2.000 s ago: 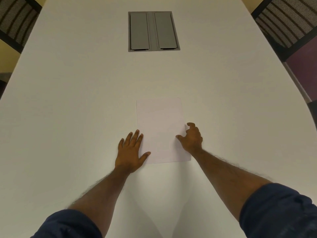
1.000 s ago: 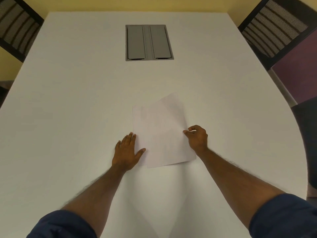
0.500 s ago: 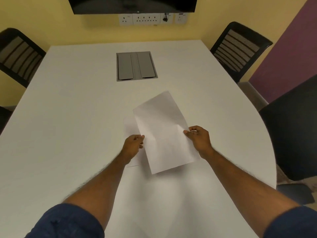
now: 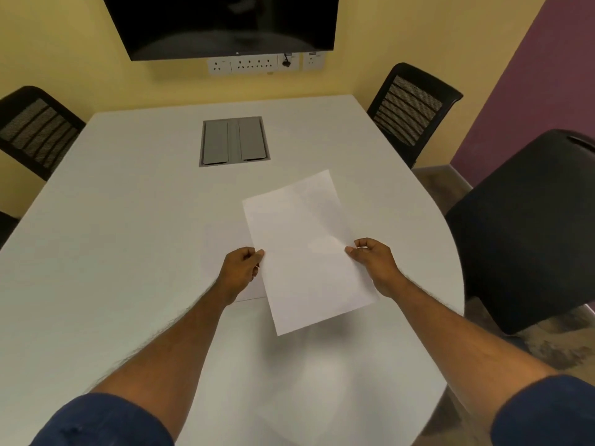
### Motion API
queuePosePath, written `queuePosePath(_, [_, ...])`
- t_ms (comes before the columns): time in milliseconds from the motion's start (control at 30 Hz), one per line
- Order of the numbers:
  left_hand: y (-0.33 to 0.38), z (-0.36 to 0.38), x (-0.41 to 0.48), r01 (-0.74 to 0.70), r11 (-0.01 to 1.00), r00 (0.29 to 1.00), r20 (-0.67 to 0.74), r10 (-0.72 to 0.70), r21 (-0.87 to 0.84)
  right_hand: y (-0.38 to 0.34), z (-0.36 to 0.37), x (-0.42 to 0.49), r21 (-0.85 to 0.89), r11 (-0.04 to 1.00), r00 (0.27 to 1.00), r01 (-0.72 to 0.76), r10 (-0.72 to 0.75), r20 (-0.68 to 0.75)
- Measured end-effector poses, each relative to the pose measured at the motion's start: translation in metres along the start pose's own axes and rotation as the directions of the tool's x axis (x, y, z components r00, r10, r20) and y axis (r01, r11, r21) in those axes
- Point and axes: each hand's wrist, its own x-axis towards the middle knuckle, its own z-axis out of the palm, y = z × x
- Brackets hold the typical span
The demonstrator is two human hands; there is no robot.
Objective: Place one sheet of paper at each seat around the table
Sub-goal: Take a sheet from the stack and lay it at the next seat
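I hold a white sheet of paper (image 4: 302, 252) above the white table (image 4: 128, 252), tilted to the right. My left hand (image 4: 241, 267) pinches its left edge and my right hand (image 4: 373, 260) pinches its right edge. Beneath it, more white paper (image 4: 222, 252) lies flat on the table, partly hidden by my left hand and the lifted sheet; I cannot tell how many sheets it is.
Black chairs stand around the table: one at far left (image 4: 35, 130), one at far right (image 4: 412, 111), a large one at near right (image 4: 528, 226). A grey cable hatch (image 4: 234, 141) sits in the tabletop. A dark screen (image 4: 222, 24) hangs on the yellow wall.
Both hands lay flat on the paper on the table. My right hand then lifted one sheet, my left hand took its other edge, and the sheet moved up and to the right.
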Motion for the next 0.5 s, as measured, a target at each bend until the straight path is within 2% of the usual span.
queuePosePath(167, [-0.003,0.034,-0.023,-0.034,0.999,0.998,-0.048,0.033,-0.024,-0.004,-0.038,-0.006,-0.061,0.998,0.999,0.004,-0.002,0.032])
queuePosePath(433, [-0.022,0.069,-0.035,-0.003,0.999,0.995,-0.098,-0.001,-0.044,0.023,-0.066,-0.018,-0.178,0.983,0.997,-0.054,0.044,-0.062])
queuePosePath(500, [-0.025,0.076,-0.036,0.017,0.998,0.994,-0.108,-0.023,-0.063,0.029,-0.074,-0.022,-0.153,0.986,0.993,-0.070,0.054,-0.105])
